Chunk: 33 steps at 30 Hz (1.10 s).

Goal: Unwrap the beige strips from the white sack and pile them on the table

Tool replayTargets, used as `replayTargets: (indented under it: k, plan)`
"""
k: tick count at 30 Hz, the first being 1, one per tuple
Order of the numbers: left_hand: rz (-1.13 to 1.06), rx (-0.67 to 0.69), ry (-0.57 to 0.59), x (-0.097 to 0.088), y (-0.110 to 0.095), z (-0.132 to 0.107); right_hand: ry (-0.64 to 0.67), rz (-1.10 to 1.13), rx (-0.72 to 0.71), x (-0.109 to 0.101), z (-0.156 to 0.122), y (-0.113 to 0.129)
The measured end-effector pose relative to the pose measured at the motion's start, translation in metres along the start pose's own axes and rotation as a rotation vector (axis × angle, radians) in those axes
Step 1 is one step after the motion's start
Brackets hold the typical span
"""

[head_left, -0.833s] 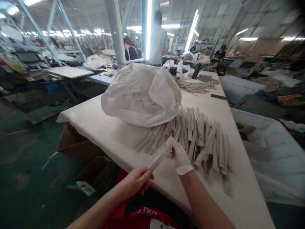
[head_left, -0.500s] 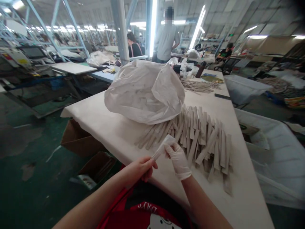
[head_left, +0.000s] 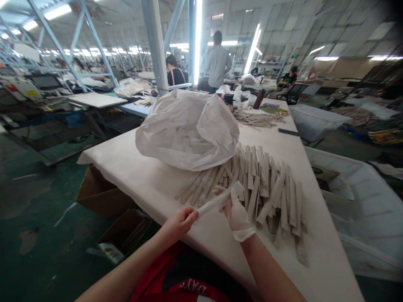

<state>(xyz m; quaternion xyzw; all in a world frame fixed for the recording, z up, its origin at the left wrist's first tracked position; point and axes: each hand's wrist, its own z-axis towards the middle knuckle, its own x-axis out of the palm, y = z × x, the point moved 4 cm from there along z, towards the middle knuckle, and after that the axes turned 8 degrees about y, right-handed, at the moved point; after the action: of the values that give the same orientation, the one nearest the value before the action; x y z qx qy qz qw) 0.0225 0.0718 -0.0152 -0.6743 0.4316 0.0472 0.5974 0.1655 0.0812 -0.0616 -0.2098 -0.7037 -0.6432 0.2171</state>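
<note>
My bare left hand point(head_left: 179, 223) pinches the near end of a pale, flat strip point(head_left: 211, 204), which looks like folded fabric. Toward its wider far end, my right hand point(head_left: 238, 216), in a thin white glove, holds the same strip between thumb and fingers; those fingers are a little blurred. The strip slants up to the right, above the table's near edge. Just beyond my right hand lies a heap of similar beige strips point(head_left: 278, 193). Behind it sits a large white bag point(head_left: 185, 130), its mouth facing me, with pale pieces inside.
The table point(head_left: 126, 163) has a pale cover. Below its left side stand a cardboard box point(head_left: 97, 195) and a smaller open box point(head_left: 124, 233). White plastic tubs point(head_left: 371, 209) line the right side. More strips point(head_left: 256, 118) lie farther back, near a metal post point(head_left: 155, 46). Several people work beyond.
The strip now stretches longer between my hands, which have moved apart. My left hand has shifted slightly left, my right slightly right. The camera view has tilted up a little.
</note>
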Motion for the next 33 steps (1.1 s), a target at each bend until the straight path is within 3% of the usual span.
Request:
replayTargets:
  k: [2, 4, 7, 9, 14, 17, 20, 22, 24, 28, 29, 30, 32, 33]
  plan:
    - [0.1, 0.016, -0.053, 0.0, -0.004, 0.006, 0.088, 0.124, 0.051, 0.004, 0.009, -0.011]
    - [0.285, -0.005, -0.11, -0.005, -0.006, 0.015, 0.136, 0.09, 0.118, 0.005, 0.013, -0.025]
    - [0.653, -0.111, -0.172, -0.023, -0.006, 0.038, -0.038, -0.107, 0.088, -0.016, 0.013, -0.034]
    - [0.77, -0.18, -0.202, -0.032, -0.002, 0.059, -0.118, -0.246, -0.002, -0.032, 0.011, -0.035]
    - [0.782, -0.264, -0.201, -0.023, 0.005, 0.109, -0.042, -0.533, -0.233, -0.047, 0.008, -0.042]
    - [0.775, -0.283, -0.172, -0.021, 0.01, 0.125, -0.09, -0.502, -0.193, -0.057, 0.008, -0.05]
    - [0.739, -0.308, -0.122, -0.035, 0.017, 0.12, -0.098, -0.522, -0.164, -0.062, 0.007, -0.052]
    - [0.696, -0.321, -0.088, -0.046, 0.025, 0.101, -0.088, -0.574, -0.179, -0.063, 0.004, -0.05]
    - [0.641, -0.325, -0.063, -0.055, 0.037, 0.065, -0.087, -0.641, -0.175, -0.062, -0.001, -0.048]
    - [0.445, -0.285, -0.021, -0.058, 0.083, -0.043, -0.092, -0.724, -0.125, -0.062, -0.007, -0.046]
    - [0.248, -0.236, -0.015, -0.056, 0.098, -0.072, -0.081, -0.728, -0.101, -0.062, -0.007, -0.047]
    - [0.071, -0.284, -0.072, -0.057, 0.118, -0.1, -0.073, -0.732, -0.071, -0.062, -0.006, -0.048]
    - [-0.16, -0.605, -0.353, -0.063, 0.167, -0.155, -0.058, -0.766, -0.018, -0.064, -0.005, -0.052]
    - [-0.191, -0.69, -0.413, -0.064, 0.189, -0.174, -0.056, -0.793, 0.001, -0.065, -0.004, -0.054]
